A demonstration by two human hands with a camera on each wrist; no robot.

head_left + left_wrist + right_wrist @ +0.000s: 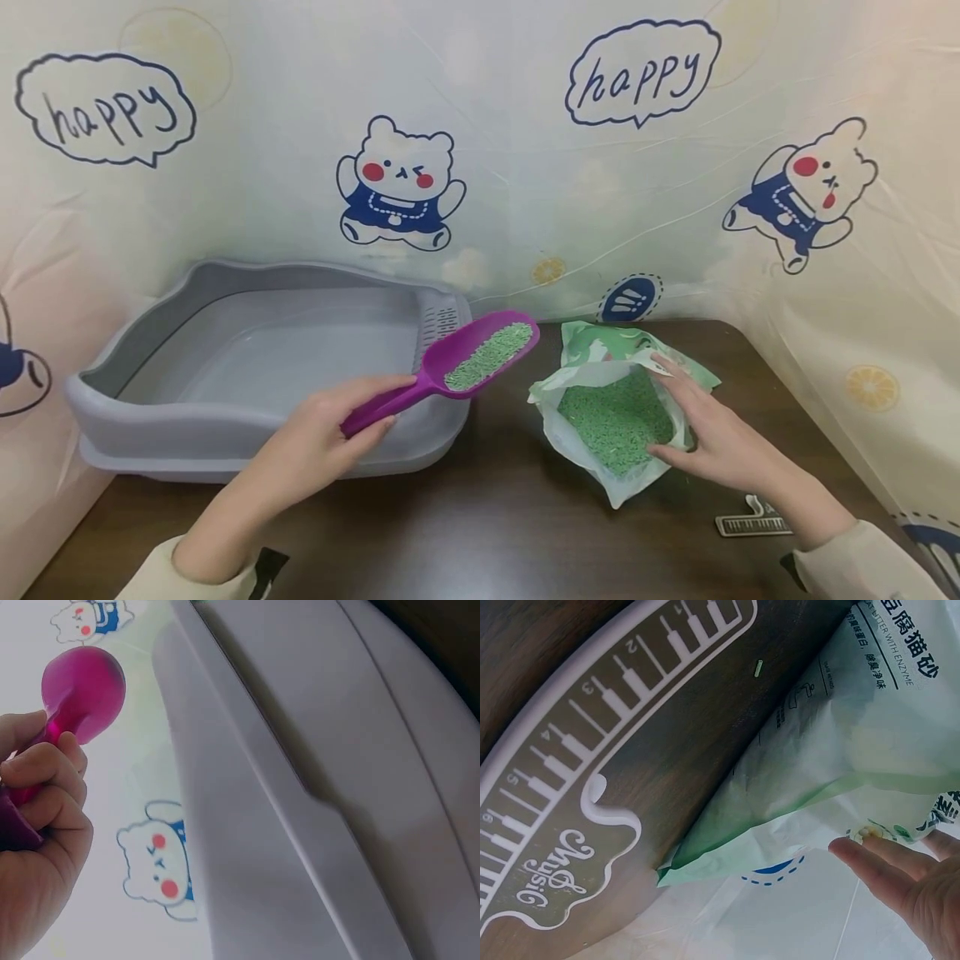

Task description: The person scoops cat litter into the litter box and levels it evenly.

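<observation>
My left hand [333,429] grips the handle of a purple scoop [480,360] filled with green litter pellets, held over the right rim of an empty grey litter tray [247,367]. From the left wrist view the scoop's [79,694] underside shows above my curled fingers [45,787], with the tray's wall [300,787] beside it. My right hand [705,421] rests with straight fingers on the right edge of an open green-and-white litter bag [615,417] lying on the dark wooden table [487,517]. Only the bag's printed side [870,735] and my fingertips [877,862] appear in the right wrist view.
A printed piano-key music mark [753,521] sits on the table near the right wrist, and shows again in the right wrist view as a music mark [577,817]. A cartoon-bear cloth backdrop [480,150] closes off the back and both sides.
</observation>
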